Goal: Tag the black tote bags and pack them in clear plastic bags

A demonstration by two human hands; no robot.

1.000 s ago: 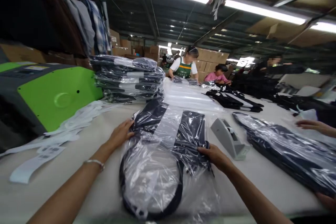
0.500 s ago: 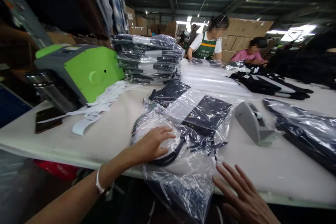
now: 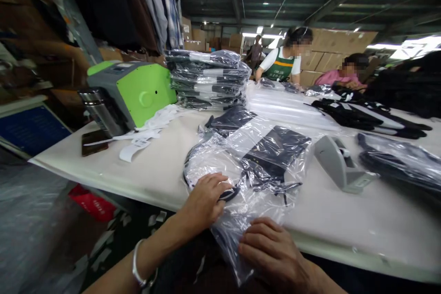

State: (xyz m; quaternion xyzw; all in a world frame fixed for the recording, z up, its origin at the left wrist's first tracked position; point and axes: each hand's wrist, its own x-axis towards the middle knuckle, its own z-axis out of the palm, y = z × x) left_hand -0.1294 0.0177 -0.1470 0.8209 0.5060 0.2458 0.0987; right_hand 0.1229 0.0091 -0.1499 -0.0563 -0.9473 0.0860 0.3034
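A clear plastic bag (image 3: 275,202) lies on the table, its loose end hanging over the front edge. Inside is a folded dark navy garment (image 3: 279,151) with a pale band across it and a dark looped strip at the left. My left hand (image 3: 206,195) rests on the bag over that loop, fingers stretched out and palm down. At the hanging end, my right hand (image 3: 270,250) has its fingers curled together over the plastic; its thumb is hidden.
A grey tape dispenser (image 3: 344,165) stands right of the bag. Bagged garments are stacked (image 3: 210,80) behind, beside a green machine (image 3: 148,94), a steel flask (image 3: 103,110) and paper labels (image 3: 134,149). A co-worker in a green apron (image 3: 280,64) stands across the table.
My right hand has moved left from beside the bag onto its loose end, and its spread fingers have curled together. My left hand stays on the bag. The view has shifted left.
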